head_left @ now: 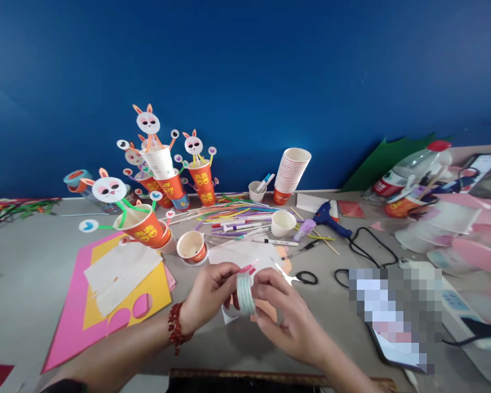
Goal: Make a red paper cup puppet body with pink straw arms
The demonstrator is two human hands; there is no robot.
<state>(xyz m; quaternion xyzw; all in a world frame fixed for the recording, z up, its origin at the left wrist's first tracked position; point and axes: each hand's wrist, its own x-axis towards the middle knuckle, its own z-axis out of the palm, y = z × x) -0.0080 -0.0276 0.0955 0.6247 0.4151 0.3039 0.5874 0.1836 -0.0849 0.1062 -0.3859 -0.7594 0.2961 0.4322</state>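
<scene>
Both my hands meet over the near middle of the grey table (pixel 33 273). My left hand (pixel 207 297), with a red bead bracelet on its wrist, pinches a small roll of pale tape (pixel 244 292) from the left. My right hand (pixel 288 316) grips the same roll from the right, fingers curled round it. A pink tab sticks up from the top of the roll. Under the hands lie white and orange paper pieces (pixel 245 254). Black-handled scissors (pixel 300 278) lie just right of my right hand.
Orange paper cups with rabbit faces (pixel 143 226) stand at the left and back. A stack of cups (pixel 290 172), coloured straws and pens (pixel 237 218), a blue glue gun (pixel 329 218) with black cable, pink and yellow sheets (pixel 85 311), a bottle (pixel 409 169).
</scene>
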